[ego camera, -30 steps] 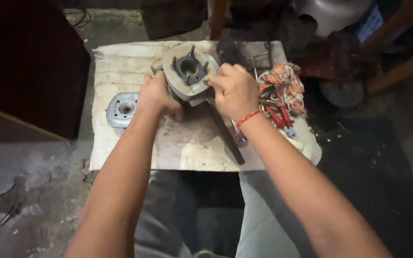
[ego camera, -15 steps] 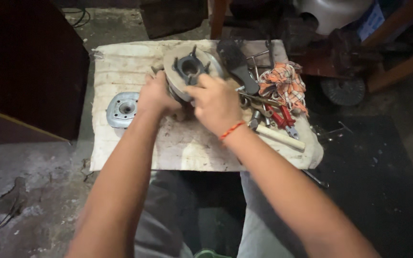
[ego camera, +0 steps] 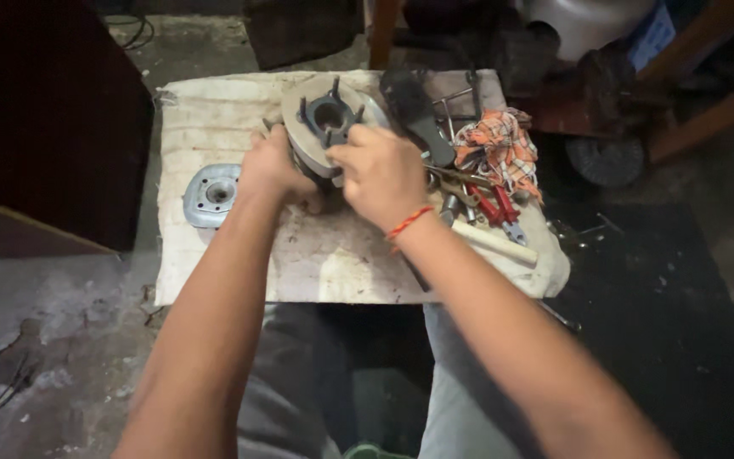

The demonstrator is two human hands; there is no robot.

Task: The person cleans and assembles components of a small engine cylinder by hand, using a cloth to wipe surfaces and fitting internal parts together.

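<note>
A grey metal engine cylinder with several upright studs around its bore stands tilted on a stained cloth-covered board. My left hand grips its left side from below. My right hand, with a red thread on the wrist, is closed over the cylinder's near right edge and hides that part. Both forearms reach in from the bottom of the view.
A round silver cylinder head lies left of my left hand. To the right lie a dark brush, a checked rag, red-handled pliers and a wooden handle. Dark furniture stands at left, machine parts at back right.
My right hand has moved left from the cylinder's right side onto its near edge. The long dark tool that stuck out below that hand no longer shows there. My left hand has stayed put.
</note>
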